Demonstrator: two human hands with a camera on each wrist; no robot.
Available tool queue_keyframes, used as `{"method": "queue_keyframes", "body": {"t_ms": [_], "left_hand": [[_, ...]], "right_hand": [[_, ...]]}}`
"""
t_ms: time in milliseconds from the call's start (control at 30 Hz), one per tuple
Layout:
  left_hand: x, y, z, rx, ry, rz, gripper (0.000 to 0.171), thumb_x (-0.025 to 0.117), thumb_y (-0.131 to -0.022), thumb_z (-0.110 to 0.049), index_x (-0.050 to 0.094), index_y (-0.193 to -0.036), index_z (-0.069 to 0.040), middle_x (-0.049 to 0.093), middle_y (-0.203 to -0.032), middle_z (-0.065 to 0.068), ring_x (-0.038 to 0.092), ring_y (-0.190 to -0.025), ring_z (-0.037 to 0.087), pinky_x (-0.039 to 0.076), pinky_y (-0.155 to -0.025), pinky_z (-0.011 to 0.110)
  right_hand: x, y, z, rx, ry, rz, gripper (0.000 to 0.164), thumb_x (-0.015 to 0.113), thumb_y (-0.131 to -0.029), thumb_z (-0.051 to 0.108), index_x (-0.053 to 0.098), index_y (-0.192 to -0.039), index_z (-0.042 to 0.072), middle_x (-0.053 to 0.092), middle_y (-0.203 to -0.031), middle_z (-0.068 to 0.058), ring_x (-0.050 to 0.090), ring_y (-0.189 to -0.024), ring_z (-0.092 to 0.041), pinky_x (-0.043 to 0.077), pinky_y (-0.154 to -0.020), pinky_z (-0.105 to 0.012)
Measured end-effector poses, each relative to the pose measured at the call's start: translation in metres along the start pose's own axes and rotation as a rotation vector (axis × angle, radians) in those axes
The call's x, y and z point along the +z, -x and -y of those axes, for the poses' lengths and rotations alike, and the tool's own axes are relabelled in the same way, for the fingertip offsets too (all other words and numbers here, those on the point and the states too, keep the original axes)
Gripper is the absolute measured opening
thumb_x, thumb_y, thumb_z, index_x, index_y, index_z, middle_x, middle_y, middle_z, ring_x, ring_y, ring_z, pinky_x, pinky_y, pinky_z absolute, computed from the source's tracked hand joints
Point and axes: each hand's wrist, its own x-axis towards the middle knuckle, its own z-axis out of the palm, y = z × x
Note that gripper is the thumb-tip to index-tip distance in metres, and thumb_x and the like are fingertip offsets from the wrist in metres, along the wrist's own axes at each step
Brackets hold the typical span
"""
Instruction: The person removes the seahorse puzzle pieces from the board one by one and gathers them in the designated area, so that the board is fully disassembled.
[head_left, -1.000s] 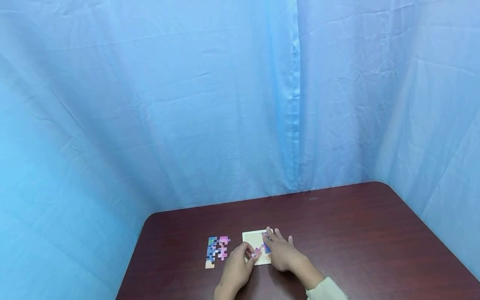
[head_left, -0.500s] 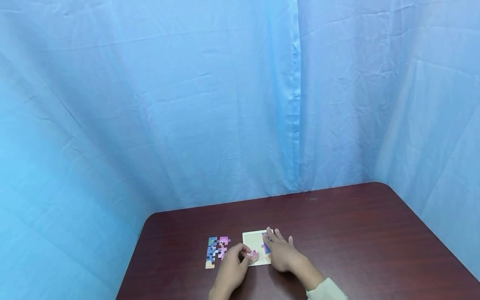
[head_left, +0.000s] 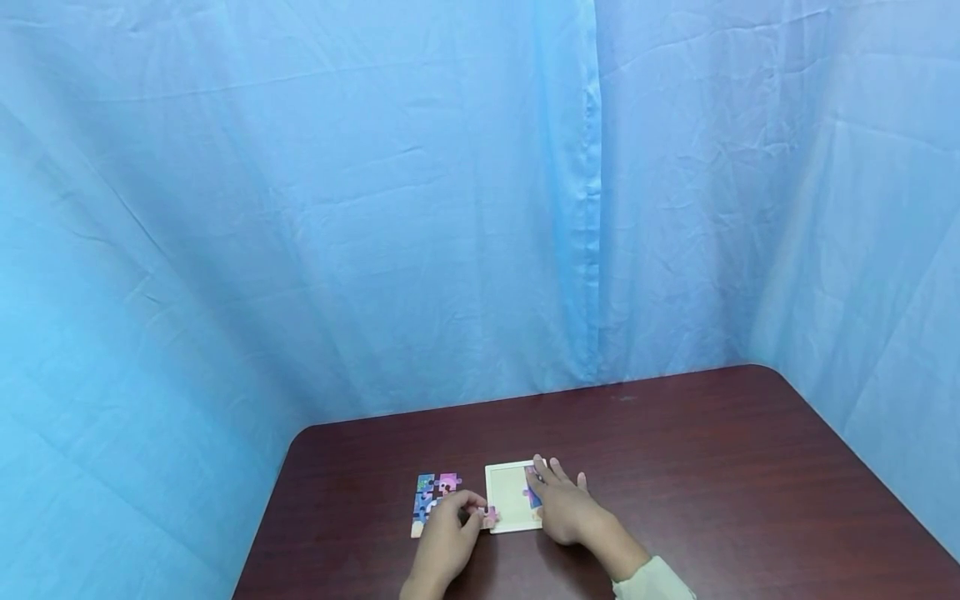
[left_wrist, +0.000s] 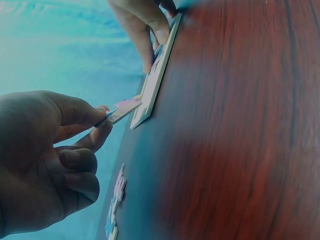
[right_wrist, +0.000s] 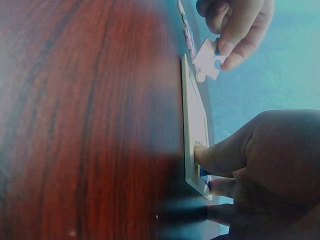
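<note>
On a maroon table [head_left: 675, 467], the left hand [head_left: 446, 533] pinches a pink jigsaw piece [head_left: 492, 517]; the spread right hand [head_left: 567, 507] apparently steadies the square cream frame [head_left: 508, 493].

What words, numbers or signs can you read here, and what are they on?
No readable words, numbers, labels or signs anywhere.
Held puzzle piece in the left hand: faint marks, too small and blurred to read.
Other puzzle pieces on the table: coloured pictures; any writing is too small to read.
Frame: no writing I can make out.
</note>
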Motion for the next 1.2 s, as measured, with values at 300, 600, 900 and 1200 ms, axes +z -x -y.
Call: {"method": "queue_keyframes", "body": {"t_ms": [300, 600, 900, 1200], "left_hand": [[-0.006, 0.003, 0.007, -0.041, -0.025, -0.021, 0.011, 0.072, -0.090, -0.006, 0.076, -0.094, -0.016, 0.062, -0.086, -0.009, 0.059, -0.089, 0.007, 0.049, -0.082, 0.028], [-0.013, 0.005, 0.013, -0.029, -0.021, -0.047, 0.009, 0.071, -0.092, -0.006, 0.076, -0.094, -0.013, 0.063, -0.087, -0.007, 0.059, -0.089, 0.009, 0.048, -0.079, 0.026], [-0.022, 0.007, 0.022, -0.049, -0.072, -0.093, 0.008, 0.075, -0.090, -0.006, 0.077, -0.095, -0.013, 0.071, -0.091, -0.003, 0.065, -0.091, 0.011, 0.052, -0.080, 0.030], [-0.031, 0.006, 0.025, -0.132, -0.101, -0.082, 0.014, 0.075, -0.087, -0.008, 0.075, -0.100, -0.013, 0.063, -0.082, -0.008, 0.057, -0.078, 0.008, 0.044, -0.069, 0.025]], "right_hand": [[0.001, -0.001, -0.002, -0.007, -0.002, -0.006, 0.061, 0.063, -0.100, 0.012, 0.045, -0.158, 0.003, 0.030, -0.173, -0.019, 0.023, -0.162, -0.044, 0.016, -0.120, -0.081], [0.000, -0.002, -0.003, -0.004, 0.004, 0.006, 0.061, 0.062, -0.101, 0.012, 0.045, -0.159, 0.003, 0.028, -0.174, -0.019, 0.022, -0.163, -0.043, 0.016, -0.121, -0.081], [0.003, -0.004, -0.003, -0.007, 0.009, 0.016, 0.062, 0.062, -0.101, 0.013, 0.044, -0.159, 0.004, 0.028, -0.174, -0.018, 0.021, -0.163, -0.043, 0.017, -0.121, -0.080], [0.002, -0.004, -0.004, -0.002, 0.011, 0.011, 0.063, 0.064, -0.100, 0.014, 0.044, -0.159, 0.004, 0.028, -0.174, -0.017, 0.021, -0.164, -0.042, 0.017, -0.121, -0.080]]}}
